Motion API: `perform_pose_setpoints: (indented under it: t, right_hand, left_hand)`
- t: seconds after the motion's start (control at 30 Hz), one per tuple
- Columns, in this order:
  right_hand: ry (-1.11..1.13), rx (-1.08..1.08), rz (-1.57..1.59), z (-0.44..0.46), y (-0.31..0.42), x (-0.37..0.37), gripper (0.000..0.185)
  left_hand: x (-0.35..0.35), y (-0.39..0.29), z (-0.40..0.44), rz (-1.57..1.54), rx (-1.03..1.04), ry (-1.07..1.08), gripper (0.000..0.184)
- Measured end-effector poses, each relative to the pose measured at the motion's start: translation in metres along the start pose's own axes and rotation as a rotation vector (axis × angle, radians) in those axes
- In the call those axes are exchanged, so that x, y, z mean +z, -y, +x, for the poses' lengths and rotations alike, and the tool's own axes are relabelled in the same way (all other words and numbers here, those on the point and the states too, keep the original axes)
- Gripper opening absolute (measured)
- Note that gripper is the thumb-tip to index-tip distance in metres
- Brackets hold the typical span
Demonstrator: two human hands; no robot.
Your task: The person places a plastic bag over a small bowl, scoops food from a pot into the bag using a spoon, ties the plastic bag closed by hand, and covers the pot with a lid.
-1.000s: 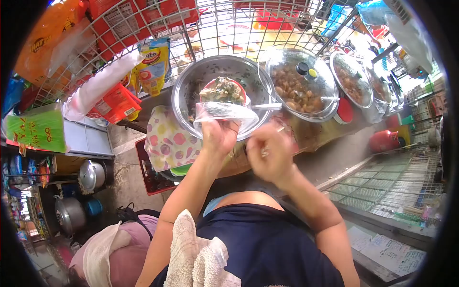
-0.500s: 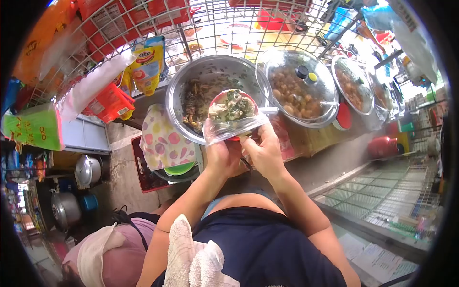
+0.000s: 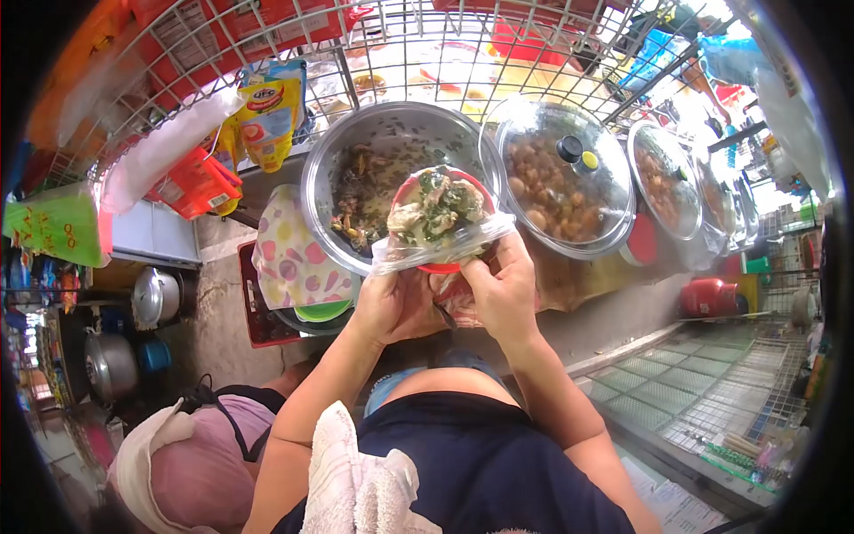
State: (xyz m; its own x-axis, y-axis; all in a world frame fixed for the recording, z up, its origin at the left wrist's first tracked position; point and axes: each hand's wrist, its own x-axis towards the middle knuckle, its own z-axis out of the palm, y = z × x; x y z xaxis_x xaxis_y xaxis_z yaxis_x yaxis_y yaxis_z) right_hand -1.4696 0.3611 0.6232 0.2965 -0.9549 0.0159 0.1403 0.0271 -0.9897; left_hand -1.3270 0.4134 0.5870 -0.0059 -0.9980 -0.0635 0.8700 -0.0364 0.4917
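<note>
"Cataloguing remotely, I count: one red bowl point(image 3: 406, 190) of food, over the near rim of the metal pot point(image 3: 445, 120). Fingers?"

"Left hand point(image 3: 391, 307): partly curled beneath the bowl, some fingers hidden. Right hand point(image 3: 503, 294): thumb and forefinger nearly closed on clear plastic point(image 3: 400, 258) at its side."

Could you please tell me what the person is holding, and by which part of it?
A red bowl with clear plastic across its near side: the left hand holds at the near left, the right hand at the near right.
</note>
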Motion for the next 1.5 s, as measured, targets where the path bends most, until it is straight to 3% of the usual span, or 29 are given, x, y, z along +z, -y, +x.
perform_pose_setpoints:
  t: [0.13, 0.23, 0.27, 0.37, 0.4, 0.5, 0.53, 0.63, 0.67, 0.7, 0.77, 0.87, 0.93, 1.03, 1.07, 1.17, 1.23, 1.33, 1.43, 1.5]
  right_hand:
    - [0.06, 0.054, 0.019, -0.003, 0.015, -0.003, 0.048]
    - [0.148, 0.037, 0.083, -0.004, 0.016, -0.006, 0.06]
    - [0.174, 0.078, 0.103, -0.007, 0.014, -0.009, 0.064]
    - [0.219, 0.157, 0.133, -0.018, 0.008, -0.014, 0.073]
    - [0.216, 0.153, 0.126, -0.021, 0.006, -0.014, 0.075]
    - [0.216, 0.206, 0.13, -0.035, -0.007, -0.021, 0.076]
    - [0.211, 0.233, 0.136, -0.04, -0.013, -0.027, 0.072]
    - [0.232, 0.233, 0.181, -0.064, -0.03, -0.041, 0.069]
    - [0.204, 0.303, 0.178, -0.072, -0.037, -0.044, 0.065]
    - [0.214, 0.313, 0.158, -0.08, -0.046, -0.045, 0.062]
    - [0.217, 0.353, 0.186, -0.091, -0.07, -0.044, 0.058]
    - [0.218, 0.438, 0.11, -0.085, -0.098, -0.034, 0.054]
    - [0.26, 0.472, 0.065, -0.076, -0.123, -0.033, 0.056]
    - [0.266, 0.287, 0.057, -0.067, -0.146, -0.027, 0.057]
    - [0.272, 0.149, -0.319, -0.062, -0.12, -0.026, 0.051]
    - [0.339, 0.211, -0.477, -0.055, -0.09, -0.037, 0.044]
    - [0.255, 0.278, -0.365, -0.055, -0.093, -0.044, 0.029]
    - [0.124, 0.352, -0.304, -0.044, -0.087, -0.048, 0.025]
    - [0.174, 0.174, -0.514, -0.042, -0.09, -0.043, 0.024]
    - [0.188, 0.085, -0.477, -0.047, -0.081, -0.039, 0.021]
  left_hand:
    - [-0.005, -0.02, 0.001, 0.01, -0.048, 0.032, 0.073]
    - [-0.018, -0.044, 0.011, 0.678, -0.083, 0.063, 0.074]
    - [-0.027, -0.052, 0.015, 0.826, -0.004, 0.154, 0.073]
    - [-0.02, -0.069, 0.013, 0.829, 0.01, 0.272, 0.103]
    - [-0.014, -0.078, 0.012, 1.032, 0.053, 0.317, 0.114]
    - [-0.007, -0.073, 0.002, 1.04, 0.063, 0.374, 0.113]
    - [-0.01, -0.066, -0.005, 1.0, 0.072, 0.326, 0.093]
    - [-0.009, -0.06, -0.032, 1.387, 0.17, 0.419, 0.063]
    - [-0.007, -0.047, -0.046, 1.357, 0.172, 0.295, 0.041]
    - [-0.021, -0.027, -0.059, 1.096, 0.096, 0.215, 0.038]
    - [-0.054, 0.007, -0.081, 1.064, 0.129, 0.077, 0.038]
    - [-0.085, 0.023, -0.095, 1.058, 0.028, -0.087, 0.039]
    - [-0.101, 0.017, -0.092, 1.16, -0.035, -0.08, 0.042]
    - [-0.095, 0.002, -0.082, 1.273, -0.045, -0.109, 0.042]
    - [-0.109, 0.006, -0.082, 1.285, 0.001, -0.148, 0.042]
    - [-0.108, 0.003, -0.085, 1.409, 0.096, -0.223, 0.039]
    - [-0.091, -0.001, -0.089, 1.451, 0.185, -0.234, 0.035]
    - [-0.062, -0.006, -0.088, 1.349, -0.035, -0.374, 0.03]
    - [-0.058, 0.003, -0.077, 1.544, -0.022, -0.399, 0.032]
    - [-0.067, 0.005, -0.076, 1.647, 0.067, -0.414, 0.023]
